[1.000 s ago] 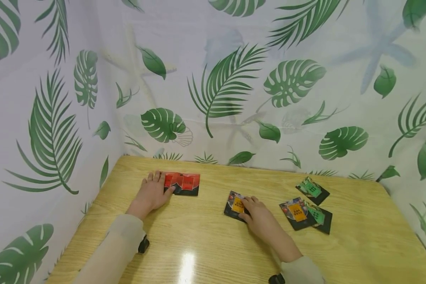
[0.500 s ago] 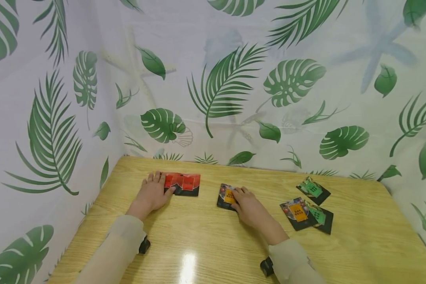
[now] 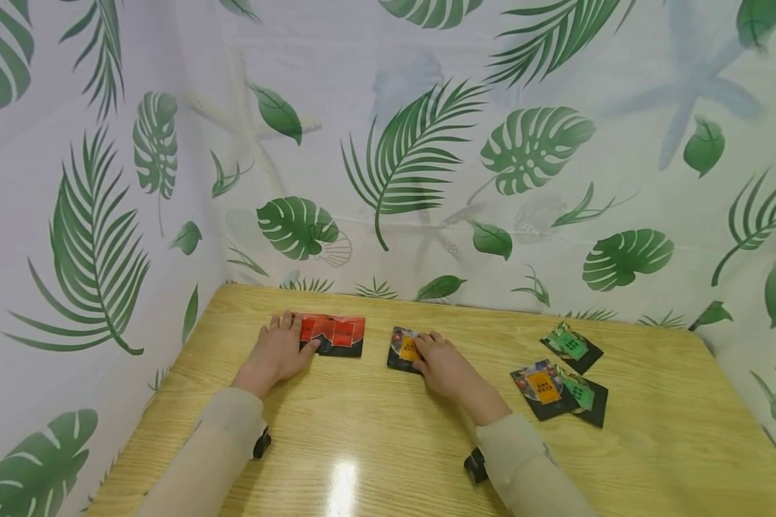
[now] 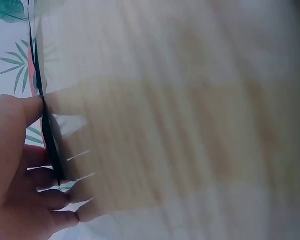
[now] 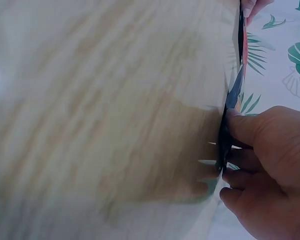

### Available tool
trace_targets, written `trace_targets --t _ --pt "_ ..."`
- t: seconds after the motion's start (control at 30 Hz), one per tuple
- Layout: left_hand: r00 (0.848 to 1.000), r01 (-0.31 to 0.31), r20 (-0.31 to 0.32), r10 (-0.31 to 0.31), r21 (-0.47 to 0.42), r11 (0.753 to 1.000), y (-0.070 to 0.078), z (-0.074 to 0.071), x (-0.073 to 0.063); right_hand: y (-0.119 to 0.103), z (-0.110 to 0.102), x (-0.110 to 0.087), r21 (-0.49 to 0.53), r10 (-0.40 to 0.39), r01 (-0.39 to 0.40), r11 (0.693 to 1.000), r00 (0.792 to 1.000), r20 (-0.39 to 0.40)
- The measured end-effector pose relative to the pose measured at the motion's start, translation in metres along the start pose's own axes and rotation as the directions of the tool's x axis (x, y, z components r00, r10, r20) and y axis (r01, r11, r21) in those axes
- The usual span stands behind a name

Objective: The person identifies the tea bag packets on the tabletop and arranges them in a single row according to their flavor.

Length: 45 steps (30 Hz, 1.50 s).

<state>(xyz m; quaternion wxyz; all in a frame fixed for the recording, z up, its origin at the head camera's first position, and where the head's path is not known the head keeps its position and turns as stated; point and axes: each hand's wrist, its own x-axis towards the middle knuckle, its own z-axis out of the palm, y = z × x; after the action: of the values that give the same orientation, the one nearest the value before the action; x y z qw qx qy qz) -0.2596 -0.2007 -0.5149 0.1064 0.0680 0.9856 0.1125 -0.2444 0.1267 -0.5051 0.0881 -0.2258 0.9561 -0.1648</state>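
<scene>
Two red-and-black packets (image 3: pixel 341 334) lie side by side near the back left of the table, appearing to touch. My left hand (image 3: pixel 276 357) rests over the left one, fingers spread and thumb at its lower edge; part of that packet is hidden. To their right, my right hand (image 3: pixel 449 373) holds the right side of a packet with an orange label (image 3: pixel 404 348), thumb at the front edge. In the right wrist view this dark packet (image 5: pixel 224 132) appears edge-on between thumb and fingers. A gap separates it from the red packets.
At the right, another orange-label packet (image 3: pixel 539 389) partly overlaps a green-label packet (image 3: pixel 585 395). A second green-label packet (image 3: pixel 570 346) lies just behind them. The wooden table (image 3: pixel 362 424) meets a leaf-patterned cloth (image 3: pixel 420 237) at the back and left.
My right hand has moved left and toward the back with the orange-label packet, bringing it closer to the red packets. My left hand has stayed in place.
</scene>
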Motion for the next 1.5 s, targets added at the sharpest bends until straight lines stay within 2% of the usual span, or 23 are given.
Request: trace_targets --t 0.57,0.93,1.5 --pt "1.0 0.009 0.009 -0.008 -0.028 1.0 0.001 -0.005 -0.001 -0.005 -0.002 0.026 0.006 -0.049 0.049 0.999 0.998 0.035" --pt "1.0 0.006 0.008 -0.006 -0.026 1.0 0.0 -0.003 -0.001 -0.012 -0.001 0.033 -0.018 -0.034 0.036 0.999 0.996 0.085" --pt "1.0 0.008 -0.006 -0.008 -0.02 1.0 0.002 -0.003 0.0 -0.026 0.002 0.04 -0.051 -0.039 0.044 0.998 0.995 0.092"
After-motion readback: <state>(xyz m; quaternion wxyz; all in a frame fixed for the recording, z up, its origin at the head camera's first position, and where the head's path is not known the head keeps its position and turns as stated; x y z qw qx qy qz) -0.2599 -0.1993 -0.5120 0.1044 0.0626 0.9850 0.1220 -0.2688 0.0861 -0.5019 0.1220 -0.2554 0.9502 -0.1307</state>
